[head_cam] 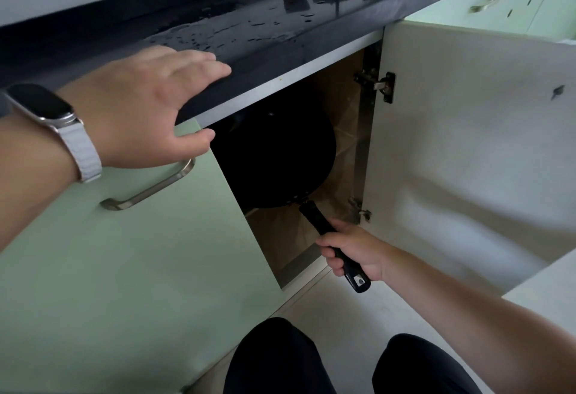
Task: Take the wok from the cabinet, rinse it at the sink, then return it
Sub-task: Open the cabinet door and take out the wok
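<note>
No readable text, label or number anywhere.

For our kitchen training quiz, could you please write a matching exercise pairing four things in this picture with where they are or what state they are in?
Things:
1. wok
2. left hand
3. right hand
4. right cabinet door

States:
A. swung wide open
B. closed around the black handle
C. resting flat on the edge of the dark countertop
D. mostly inside the cabinet opening, handle pointing out

Pairs: 1-D, 2-C, 3-B, 4-A
</note>
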The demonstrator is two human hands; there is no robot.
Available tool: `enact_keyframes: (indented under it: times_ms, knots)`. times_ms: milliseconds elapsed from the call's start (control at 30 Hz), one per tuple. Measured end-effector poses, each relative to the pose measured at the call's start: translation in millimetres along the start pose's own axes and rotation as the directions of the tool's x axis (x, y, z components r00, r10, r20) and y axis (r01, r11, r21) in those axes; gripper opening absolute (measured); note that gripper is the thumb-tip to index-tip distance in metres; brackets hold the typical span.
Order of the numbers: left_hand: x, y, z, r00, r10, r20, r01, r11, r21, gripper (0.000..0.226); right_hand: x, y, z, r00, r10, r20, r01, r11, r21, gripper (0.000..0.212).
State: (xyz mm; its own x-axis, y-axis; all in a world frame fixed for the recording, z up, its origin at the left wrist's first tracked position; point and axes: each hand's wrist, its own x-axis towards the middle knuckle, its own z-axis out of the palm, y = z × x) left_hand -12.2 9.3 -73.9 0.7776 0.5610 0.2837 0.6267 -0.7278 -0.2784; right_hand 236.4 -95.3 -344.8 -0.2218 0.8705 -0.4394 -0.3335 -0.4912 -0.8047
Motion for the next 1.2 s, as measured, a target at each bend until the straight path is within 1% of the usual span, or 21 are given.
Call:
enact_keyframes:
  times_ms: [133, 267, 400, 467, 567, 700, 767, 800, 867, 967, 1033, 1067, 1100, 1133, 1167, 1200]
  knots:
    - [0.0, 2.3, -3.2, 1.0, 0.013, 0.01, -0.013, 1.0, 0.018, 0.08, -10.3, 3.7, 1.8, 0.999, -0.02, -0.034, 0.02, 1.0, -0.01, 0.034]
    - [-1.7, 1.2, -2.6, 1.0, 0.026, 0.012, -0.027, 0.999, 0.042, 0.079, -29.3, 6.5, -2.9, 0.998, -0.016, -0.062, 0.015, 1.0, -0.021, 0.036]
    - [-1.4, 1.4, -2.5, 1.0, 0.015, 0.022, -0.016, 0.999, 0.032, 0.079, -52.7, 8.9, -3.5, 0.995, 0.003, -0.102, -0.01, 0.997, -0.074, 0.03]
    - [-1.6, 2.0, -3.6, 0.999, 0.014, 0.033, -0.015, 1.0, 0.027, 0.081, -64.9, 11.0, -4.0, 0.993, 0.009, -0.114, -0.02, 0.995, -0.095, 0.023]
    - [-2.3, 3.5, -2.8, 0.999, 0.032, 0.026, -0.034, 0.997, 0.076, 0.079, -84.4, 16.7, -7.0, 0.99, 0.006, -0.142, -0.024, 0.992, -0.127, 0.017]
    - [-1.4, 7.0, -7.5, 0.997, 0.07, 0.021, -0.073, 0.963, 0.26, 0.078, -111.8, 24.7, -14.3, 0.983, -0.004, -0.181, -0.022, 0.99, -0.141, 0.033]
    - [-1.9, 14.2, -8.6, 0.995, 0.098, -0.02, -0.087, 0.943, 0.323, 0.073, -125.9, 27.1, -17.1, 0.98, -0.016, -0.199, -0.014, 0.988, -0.151, 0.038]
    - [-3.5, 20.9, -7.8, 0.993, 0.105, -0.056, -0.082, 0.943, 0.322, 0.071, -132.8, 27.6, -18.3, 0.978, -0.021, -0.206, -0.011, 0.988, -0.151, 0.04]
    - [-9.7, 45.2, -1.0, 0.984, 0.125, -0.129, -0.086, 0.959, 0.27, 0.068, -146.4, 27.5, -20.5, 0.978, -0.027, -0.208, -0.002, 0.99, -0.14, 0.039]
    - [-24.2, 102.0, 23.4, 0.956, 0.211, -0.202, -0.182, 0.971, 0.156, 0.054, -162.1, 26.5, -22.5, 0.979, -0.026, -0.203, 0.0, 0.992, -0.126, 0.038]
    - [-34.7, 151.2, 47.6, 0.949, 0.235, -0.212, -0.244, 0.969, -0.018, 0.043, -173.4, 27.3, -25.4, 0.977, -0.027, -0.21, 0.002, 0.993, -0.12, 0.038]
    - [-42.2, 174.6, 60.8, 0.964, 0.203, -0.171, -0.227, 0.965, -0.131, 0.04, -175.2, 27.9, -25.1, 0.977, -0.027, -0.21, 0.003, 0.993, -0.115, 0.037]
    - [-49.5, 200.1, 73.3, 0.987, 0.133, -0.092, -0.152, 0.953, -0.261, 0.039, -179.0, 29.0, -25.9, 0.977, -0.028, -0.213, 0.005, 0.994, -0.107, 0.035]
    - [-56.2, 225.3, 85.8, 0.999, 0.028, 0.027, -0.015, 0.918, -0.397, 0.04, -183.6, 30.4, -26.8, 0.976, -0.031, -0.215, 0.009, 0.995, -0.102, 0.032]
    - [-61.9, 247.8, 98.4, 0.982, -0.072, 0.177, 0.154, 0.845, -0.512, 0.04, -187.4, 32.0, -28.3, 0.976, -0.035, -0.213, 0.014, 0.995, -0.1, 0.03]
    - [-65.7, 267.1, 112.0, 0.94, -0.14, 0.311, 0.309, 0.738, -0.6, 0.043, -191.1, 33.3, -29.9, 0.977, -0.039, -0.21, 0.019, 0.995, -0.098, 0.026]
